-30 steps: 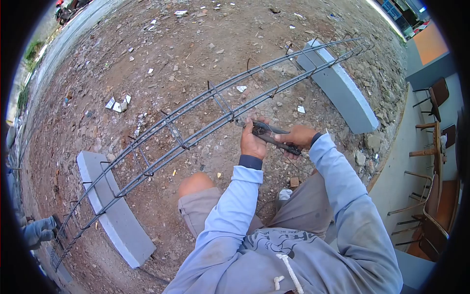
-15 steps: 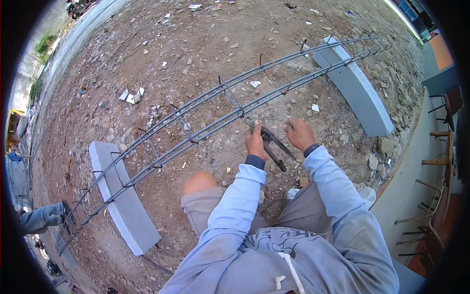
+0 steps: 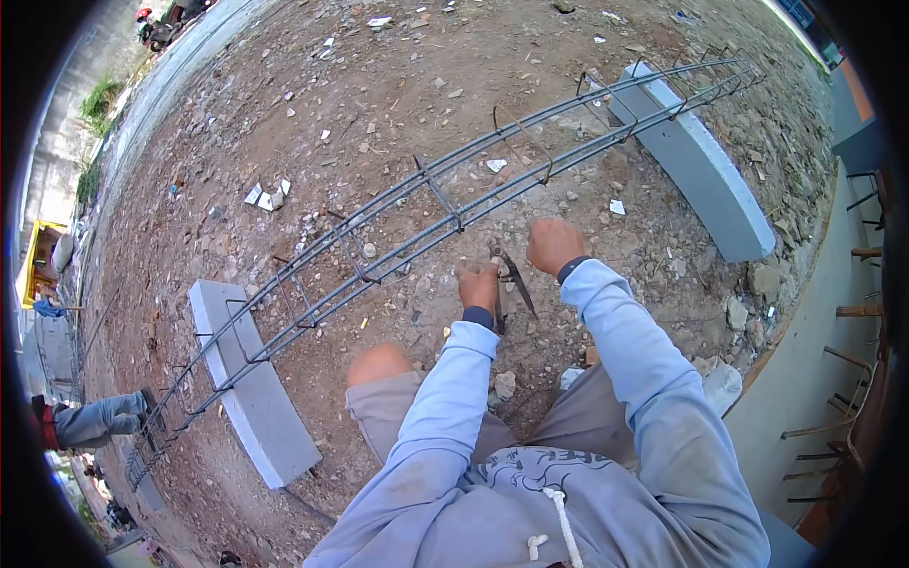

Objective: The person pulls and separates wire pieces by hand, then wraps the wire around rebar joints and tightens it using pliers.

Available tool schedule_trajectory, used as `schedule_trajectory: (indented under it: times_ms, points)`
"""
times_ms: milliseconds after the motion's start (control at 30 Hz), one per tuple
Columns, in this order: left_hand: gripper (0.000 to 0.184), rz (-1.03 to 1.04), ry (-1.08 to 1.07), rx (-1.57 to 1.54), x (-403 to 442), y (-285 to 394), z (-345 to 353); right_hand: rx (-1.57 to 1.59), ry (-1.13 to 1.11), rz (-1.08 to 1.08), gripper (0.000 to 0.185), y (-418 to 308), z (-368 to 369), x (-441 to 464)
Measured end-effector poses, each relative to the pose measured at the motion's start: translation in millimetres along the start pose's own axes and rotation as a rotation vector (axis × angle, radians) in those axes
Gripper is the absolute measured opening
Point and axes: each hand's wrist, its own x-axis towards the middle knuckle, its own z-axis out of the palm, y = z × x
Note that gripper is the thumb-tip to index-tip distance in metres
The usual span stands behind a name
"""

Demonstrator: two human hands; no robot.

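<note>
My left hand (image 3: 478, 287) is closed around a pair of dark pincers (image 3: 516, 277), head towards the rebar cage and handles trailing back towards me. My right hand (image 3: 556, 246) makes a fist just right of the pincers' head; whatever its fingers hold is hidden. Both hands are above the dirt, on the near side of the long rebar cage (image 3: 407, 248) and apart from it. The cage has long parallel bars with square stirrups spaced along them.
Two grey blocks, one at left (image 3: 251, 388) and one at right (image 3: 696, 170), prop up the cage. Rubble and white shards (image 3: 267, 197) litter the dirt. Another person's legs (image 3: 99, 418) are beside the cage's left end. Chairs (image 3: 843, 388) line the right side.
My left hand and the pincers have moved slightly down and left, the handles swinging more upright. My right hand has shifted left and curled tighter. The view has turned slightly.
</note>
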Motion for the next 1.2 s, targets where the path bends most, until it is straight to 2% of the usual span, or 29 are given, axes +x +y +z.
schedule_trajectory:
  times_ms: [33,67,133,167,267,333,400,500,600,633,767,867,900,1100,1200]
  points:
    - [0.050,0.052,0.029,0.021,2,-1,-2,0.055,-0.025,0.017,0.015,-6,-6,1]
    - [0.046,0.044,-0.056,0.025,4,-2,-4,0.078,0.006,0.041,0.015,-7,-9,1]
    - [0.038,0.020,-0.214,0.030,-2,36,-25,0.122,0.062,0.075,0.016,-8,-12,1]
    - [0.028,0.019,-0.288,0.025,-6,66,-36,0.155,0.040,0.115,0.019,1,-6,4]
    - [0.024,0.175,-0.248,-0.147,-2,132,-56,0.236,-0.069,0.128,0.021,23,-3,6]
    - [0.018,0.415,-0.038,-0.034,10,171,-72,0.285,-0.099,0.131,0.024,27,-9,3]
    - [0.017,0.640,0.158,0.230,48,182,-81,0.295,-0.084,0.123,0.025,26,-14,-1]
    - [0.025,0.717,0.088,0.717,101,183,-82,0.303,-0.074,0.070,0.024,21,-20,-9]
    - [0.029,0.677,0.018,1.114,132,175,-81,0.296,-0.082,0.058,0.023,11,-28,-17]
    - [0.034,0.589,-0.088,1.215,134,175,-82,0.311,-0.067,0.043,0.023,9,-29,-18]
    - [0.041,0.710,-0.044,1.201,144,163,-77,0.290,-0.040,0.019,0.023,5,-31,-21]
    - [0.039,0.738,-0.081,1.225,149,159,-73,0.266,-0.056,0.011,0.023,2,-33,-20]
    - [0.040,0.821,-0.076,1.232,149,156,-74,0.266,-0.061,0.007,0.023,1,-35,-20]
    - [0.027,0.800,-0.259,1.194,159,155,-80,0.279,-0.091,-0.004,0.020,-1,-43,-12]
    - [0.024,0.659,-0.342,1.154,160,173,-88,0.346,-0.193,-0.063,0.022,3,-43,-5]
